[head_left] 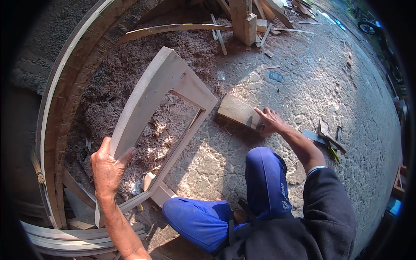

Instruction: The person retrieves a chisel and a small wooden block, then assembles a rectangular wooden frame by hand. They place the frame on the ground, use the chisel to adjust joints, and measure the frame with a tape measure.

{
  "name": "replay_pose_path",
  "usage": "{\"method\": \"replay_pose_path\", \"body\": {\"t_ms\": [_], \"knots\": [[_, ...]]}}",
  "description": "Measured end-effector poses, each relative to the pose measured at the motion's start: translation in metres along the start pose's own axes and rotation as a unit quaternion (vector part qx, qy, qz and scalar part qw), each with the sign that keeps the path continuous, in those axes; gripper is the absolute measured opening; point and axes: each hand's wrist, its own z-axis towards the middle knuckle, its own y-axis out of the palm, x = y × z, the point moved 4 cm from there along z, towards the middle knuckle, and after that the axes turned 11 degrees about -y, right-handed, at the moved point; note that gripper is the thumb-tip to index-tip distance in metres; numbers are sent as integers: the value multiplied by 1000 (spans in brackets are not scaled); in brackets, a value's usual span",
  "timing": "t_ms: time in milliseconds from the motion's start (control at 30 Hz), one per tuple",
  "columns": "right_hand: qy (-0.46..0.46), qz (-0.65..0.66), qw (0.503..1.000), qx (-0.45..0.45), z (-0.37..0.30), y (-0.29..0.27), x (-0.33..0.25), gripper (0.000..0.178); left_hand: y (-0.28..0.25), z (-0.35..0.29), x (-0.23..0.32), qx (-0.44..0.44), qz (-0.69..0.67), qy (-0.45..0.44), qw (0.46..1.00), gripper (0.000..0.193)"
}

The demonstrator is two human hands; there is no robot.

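Note:
My left hand (108, 169) is closed round the left side of a pale wooden frame (143, 99), thumb on its near face. The frame stands tilted, with one thick curved side and an open middle, its lower end beside my bent left knee. To the right of it, a rectangular wooden block (236, 110) sits on the ground. My right hand (271, 121) grips the block's right end, index finger stretched along the top; the thumb is hidden. Wood shavings (108, 95) lie thick behind and inside the frame's opening.
A large curved wooden piece (65, 91) rises along the left, with stacked curved strips (73, 238) below. A wooden post (242, 24) and offcuts stand at the far side. Hand tools (331, 138), one with a flat blade, lie right of my right forearm. The ground (312, 82) is rough.

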Motion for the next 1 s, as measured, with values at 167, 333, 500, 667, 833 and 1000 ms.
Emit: {"method": "replay_pose_path", "body": {"t_ms": [167, 333, 500, 667, 833, 1000], "knots": [[-31, 79, 995, 44, 32, 27, -81, 120, 8, 17, 0, -18, 30, -13, 999, 54], [-67, 126, 982, 124, 58, 41, -121, 102, 24, 27, -11, -55, 13, 5, 998, 52], [30, 214, 962, 169, 20, 50, -93, 90, 39, 33, -18, -46, -14, -5, 999, 47], [143, 204, 947, 201, -82, 98, -27, 68, 62, 32, 2, -67, -35, 37, 996, 40], [284, 147, 920, 227, -200, 115, 53, 50, 63, 41, -9, -65, 15, 17, 998, 42], [433, 56, 881, 183, -285, 109, 146, 53, 66, 60, -26, -57, 69, 19, 996, 49]]}}
